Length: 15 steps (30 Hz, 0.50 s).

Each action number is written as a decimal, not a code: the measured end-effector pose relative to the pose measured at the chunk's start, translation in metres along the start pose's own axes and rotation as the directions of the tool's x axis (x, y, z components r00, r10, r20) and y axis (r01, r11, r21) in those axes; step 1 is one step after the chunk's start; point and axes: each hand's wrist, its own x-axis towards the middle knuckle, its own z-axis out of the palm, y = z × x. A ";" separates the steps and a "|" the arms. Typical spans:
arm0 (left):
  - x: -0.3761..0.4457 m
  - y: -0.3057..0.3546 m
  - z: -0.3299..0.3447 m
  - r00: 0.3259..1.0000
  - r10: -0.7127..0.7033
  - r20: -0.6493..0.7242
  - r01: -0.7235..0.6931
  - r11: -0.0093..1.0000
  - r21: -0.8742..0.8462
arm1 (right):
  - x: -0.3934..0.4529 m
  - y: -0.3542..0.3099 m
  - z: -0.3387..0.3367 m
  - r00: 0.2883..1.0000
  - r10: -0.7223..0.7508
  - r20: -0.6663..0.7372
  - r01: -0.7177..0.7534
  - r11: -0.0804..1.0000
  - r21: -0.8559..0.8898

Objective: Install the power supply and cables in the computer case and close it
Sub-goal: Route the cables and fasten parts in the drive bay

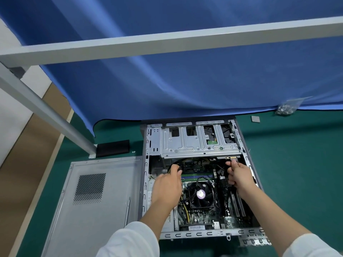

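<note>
An open computer case [246, 145] lies flat on the green mat, its motherboard and a black CPU fan [201, 194] exposed. Both of my hands reach inside it. My left hand [168, 186] pinches a black cable connector [179, 168] with yellow and black wires near the upper left of the board. My right hand [239, 176] grips a black cable [220, 168] and holds its plug [234, 160] up near the drive cage edge. The power supply sits at the case's left side, mostly hidden under my left hand and forearm.
The removed grey side panel [89, 201] lies left of the case with a screwdriver [127, 210] on its right edge. A bag of screws [286, 107] and a small grey square [255, 119] sit at the back right. A blue cloth and a grey metal frame [167, 43] rise behind.
</note>
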 end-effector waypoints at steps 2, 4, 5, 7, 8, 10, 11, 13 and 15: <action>0.001 0.001 0.000 1.000 -0.004 0.003 0.004 1.000 0.004 | 0.001 -0.002 0.002 1.000 -0.007 -0.012 0.006 1.000 -0.019; 0.001 0.001 0.000 1.000 -0.008 0.009 0.008 1.000 0.006 | 0.003 -0.003 0.003 0.999 -0.013 -0.037 0.010 0.998 -0.059; 0.001 0.001 0.000 1.000 -0.009 0.012 0.009 1.000 0.010 | 0.004 -0.003 0.004 0.999 -0.017 -0.048 0.013 0.996 -0.086; 0.001 0.002 0.000 1.000 -0.008 0.015 0.008 1.000 0.021 | 0.008 -0.002 0.004 0.997 -0.028 -0.071 0.018 0.990 -0.137; 0.001 0.002 0.000 1.000 -0.007 0.016 0.007 1.000 0.023 | 0.009 -0.001 0.004 0.996 -0.032 -0.087 0.018 0.987 -0.159; 0.001 0.002 -0.001 1.000 -0.004 0.017 0.004 1.000 0.030 | 0.013 0.002 0.005 0.992 -0.040 -0.120 0.015 0.980 -0.201; 0.000 0.002 -0.001 1.000 -0.002 0.016 0.001 0.999 0.033 | 0.015 0.003 0.005 0.990 -0.045 -0.134 0.014 0.975 -0.220; 0.000 0.002 -0.002 1.000 0.000 0.014 0.000 0.999 0.039 | 0.019 0.004 0.007 0.988 -0.051 -0.149 0.014 0.969 -0.245; 0.000 0.002 -0.002 1.000 0.000 0.012 0.000 0.999 0.042 | 0.023 0.002 0.009 0.985 -0.057 -0.163 0.013 0.965 -0.260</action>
